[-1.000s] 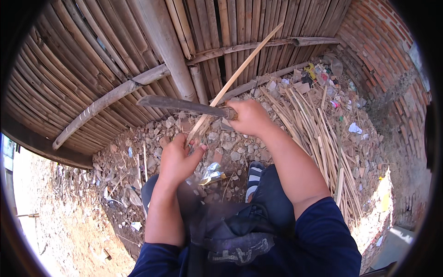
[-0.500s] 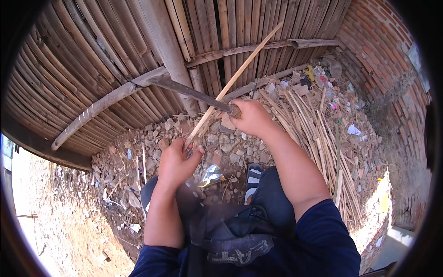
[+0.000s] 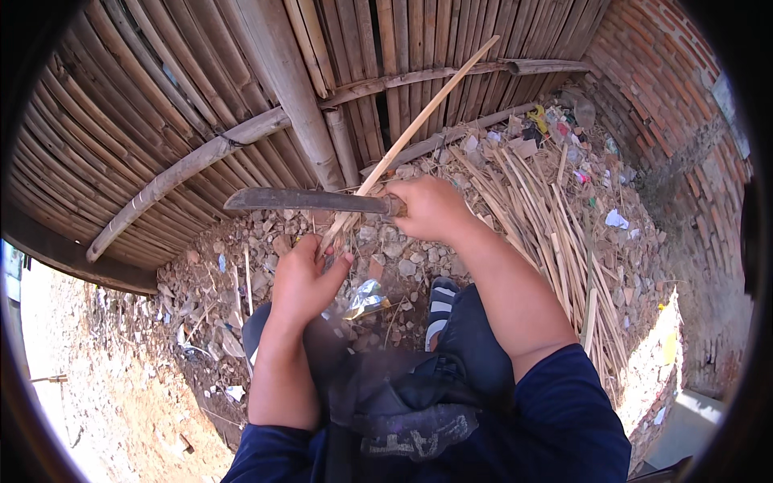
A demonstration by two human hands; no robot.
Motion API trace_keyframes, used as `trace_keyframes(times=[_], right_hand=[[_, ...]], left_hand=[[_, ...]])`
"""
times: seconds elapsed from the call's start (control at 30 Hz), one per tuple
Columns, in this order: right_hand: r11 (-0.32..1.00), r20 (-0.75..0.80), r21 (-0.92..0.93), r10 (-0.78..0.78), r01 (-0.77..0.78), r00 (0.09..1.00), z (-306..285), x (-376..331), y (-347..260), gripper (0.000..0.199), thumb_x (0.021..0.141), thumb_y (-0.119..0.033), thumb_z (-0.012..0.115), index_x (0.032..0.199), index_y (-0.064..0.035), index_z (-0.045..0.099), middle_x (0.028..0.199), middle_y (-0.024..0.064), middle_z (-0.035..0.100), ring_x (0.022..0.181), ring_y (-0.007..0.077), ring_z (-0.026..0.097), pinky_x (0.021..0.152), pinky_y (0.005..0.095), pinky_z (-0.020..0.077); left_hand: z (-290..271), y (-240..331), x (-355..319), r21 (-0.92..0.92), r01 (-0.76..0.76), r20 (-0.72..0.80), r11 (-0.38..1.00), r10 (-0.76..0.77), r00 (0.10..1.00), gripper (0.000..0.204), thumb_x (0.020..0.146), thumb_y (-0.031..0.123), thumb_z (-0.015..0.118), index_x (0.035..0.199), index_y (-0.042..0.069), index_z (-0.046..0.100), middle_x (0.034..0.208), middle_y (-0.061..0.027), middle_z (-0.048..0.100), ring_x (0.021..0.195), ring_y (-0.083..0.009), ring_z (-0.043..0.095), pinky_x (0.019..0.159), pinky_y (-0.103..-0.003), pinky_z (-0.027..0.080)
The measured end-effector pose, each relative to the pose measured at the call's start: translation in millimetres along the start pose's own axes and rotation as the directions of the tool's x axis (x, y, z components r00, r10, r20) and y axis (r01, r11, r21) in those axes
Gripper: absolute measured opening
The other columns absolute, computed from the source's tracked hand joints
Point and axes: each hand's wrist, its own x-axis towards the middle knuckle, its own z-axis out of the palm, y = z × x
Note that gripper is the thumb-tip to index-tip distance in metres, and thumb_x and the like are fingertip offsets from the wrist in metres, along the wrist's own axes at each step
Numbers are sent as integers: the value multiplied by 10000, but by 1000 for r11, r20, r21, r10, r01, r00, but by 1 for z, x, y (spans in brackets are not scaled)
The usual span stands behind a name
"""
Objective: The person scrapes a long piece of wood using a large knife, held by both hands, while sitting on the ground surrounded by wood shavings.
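Note:
My left hand (image 3: 308, 278) is closed round the near end of a long pale bamboo strip (image 3: 419, 121). The strip slants up and away to the right, its far end in front of the bamboo wall. In my right hand (image 3: 428, 209) is the handle of a machete (image 3: 302, 200), gripped with the fingers wrapped round it. Its dark blade points left, lying nearly level across the strip a little beyond my left hand. Whether the edge bites into the strip I cannot tell.
A heap of split bamboo strips (image 3: 555, 249) lies on the rubble to my right. Ahead rises a bamboo wall (image 3: 201, 80) with a thick pole (image 3: 294, 88); a brick wall (image 3: 660, 88) stands at the right. Between my knees is a shiny wrapper (image 3: 367, 298) on stony ground.
The machete has swung from slanting up to the left to nearly level, its tip lower and farther left. My right hand has shifted slightly left. The left hand keeps its hold.

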Motion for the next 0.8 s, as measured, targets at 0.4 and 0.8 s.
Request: trace_keyframes(times=[0.4,0.8], right_hand=[[999,-31,-33,9,-10,999,-5,2,3,357,776,-263,781,1059,-58,706,914,208,710,895,402,687,786,450,550],[997,-64,64,-27,31,998,-2,3,11,380,762,-292,784,1088,-109,717,856,181,714,857,386,694,771,479,546]], left_hand=[[1,-10,1,-50,9,21,999,-8,1000,413,796,361,807,895,3,627,614,-91,568,565,-231,577,560,-371,460],[3,-12,6,-169,40,101,985,-23,995,407,801,337,816,884,-7,616,641,-55,567,594,-142,518,561,-319,434]])
